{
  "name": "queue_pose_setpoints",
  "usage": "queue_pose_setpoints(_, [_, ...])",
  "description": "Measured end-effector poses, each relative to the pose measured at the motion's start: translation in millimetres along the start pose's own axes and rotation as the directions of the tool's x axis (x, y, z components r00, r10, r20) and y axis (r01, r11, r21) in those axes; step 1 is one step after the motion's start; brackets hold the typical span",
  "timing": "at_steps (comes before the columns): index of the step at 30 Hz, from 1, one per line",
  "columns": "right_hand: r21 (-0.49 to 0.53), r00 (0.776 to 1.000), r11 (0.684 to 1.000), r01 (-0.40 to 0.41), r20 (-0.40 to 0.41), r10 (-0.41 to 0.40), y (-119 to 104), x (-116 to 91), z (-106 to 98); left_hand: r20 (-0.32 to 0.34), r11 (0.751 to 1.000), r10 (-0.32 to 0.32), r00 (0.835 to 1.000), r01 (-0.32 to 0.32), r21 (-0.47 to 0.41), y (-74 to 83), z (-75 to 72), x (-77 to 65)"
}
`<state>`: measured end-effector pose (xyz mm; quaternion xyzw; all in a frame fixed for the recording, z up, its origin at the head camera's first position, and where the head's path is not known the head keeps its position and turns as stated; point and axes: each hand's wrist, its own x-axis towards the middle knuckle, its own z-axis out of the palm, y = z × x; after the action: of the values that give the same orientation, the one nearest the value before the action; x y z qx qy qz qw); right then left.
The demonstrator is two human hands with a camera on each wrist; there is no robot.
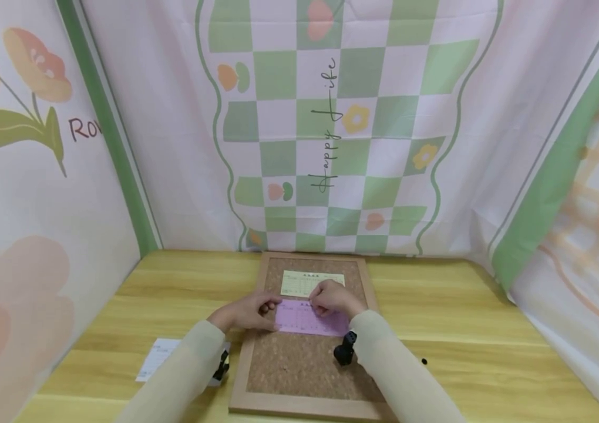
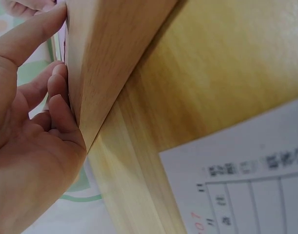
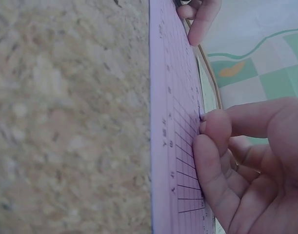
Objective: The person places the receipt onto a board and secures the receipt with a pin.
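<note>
A pink printed slip [image 1: 299, 320] lies across the cork board [image 1: 299, 364], just below a pale yellow slip [image 1: 299, 283]. At the pink slip's left side, my left hand [image 1: 246, 311] touches it with index finger and thumb spread apart; the other fingers curl loosely, as the left wrist view shows (left hand [image 2: 36, 131]). My right hand [image 1: 333, 298] is at the pink slip's upper edge. Its thumb and index finger pinch a small pale thing that looks like a pushpin [image 3: 203, 117], mostly hidden by the fingertips.
The board's wooden frame [image 1: 278, 404] stands raised from the wooden table [image 1: 468, 329]. A white printed slip [image 1: 158, 355] lies left of the board, partly under the left forearm. Right of the board is a small black round thing [image 1: 424, 361]. Patterned curtains [image 1: 331, 117] enclose the table.
</note>
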<state>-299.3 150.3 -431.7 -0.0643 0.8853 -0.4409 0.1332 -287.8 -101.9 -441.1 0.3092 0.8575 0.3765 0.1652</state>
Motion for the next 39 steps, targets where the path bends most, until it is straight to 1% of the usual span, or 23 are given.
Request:
queue_pose_setpoints(9, [0.005, 0.999, 1.000, -0.007, 0.050, 0.007, -1.6, -1.7, -5.5, -0.001, 1.000, -0.007, 1.000, 0.007, 0.002, -3.7, 0.0, 0.5])
queue_pose_setpoints(18, [-0.083, 0.996, 0.996, 0.040, 0.081, -0.034, -4.2, -7.4, -17.4, 0.000, 1.000, -0.013, 1.000, 0.013, -0.004, -1.4, 0.3, 0.5])
queue_pose_setpoints(24, [-0.115, 0.996, 0.992, 0.046, 0.081, -0.037, -3.5, -14.8, -26.5, 0.002, 1.000, -0.017, 1.000, 0.017, 0.003, -0.1, 0.0, -1.3])
queue_pose_setpoints(28, [-0.137, 0.994, 0.988, 0.073, 0.086, -0.061, 1.1, -19.8, -32.7, 0.000, 1.000, -0.031, 1.000, 0.031, -0.005, 0.5, 0.3, -1.0])
queue_pose_setpoints(31, [-0.173, 0.992, 0.979, 0.106, 0.087, -0.092, 5.4, -23.1, -38.3, -0.003, 0.999, -0.032, 0.999, 0.032, -0.017, 1.3, 0.2, -1.0])
queue_pose_setpoints(36, [-0.249, 0.985, 0.953, 0.170, 0.079, -0.155, 13.5, -29.0, -48.6, -0.007, 0.999, -0.033, 0.999, 0.033, -0.018, 2.3, 0.1, -1.8])
queue_pose_setpoints(39, [-0.285, 0.981, 0.939, 0.191, 0.069, -0.179, 17.8, -34.9, -54.1, -0.006, 0.999, -0.030, 1.000, 0.030, -0.014, 2.2, 0.3, -1.9])
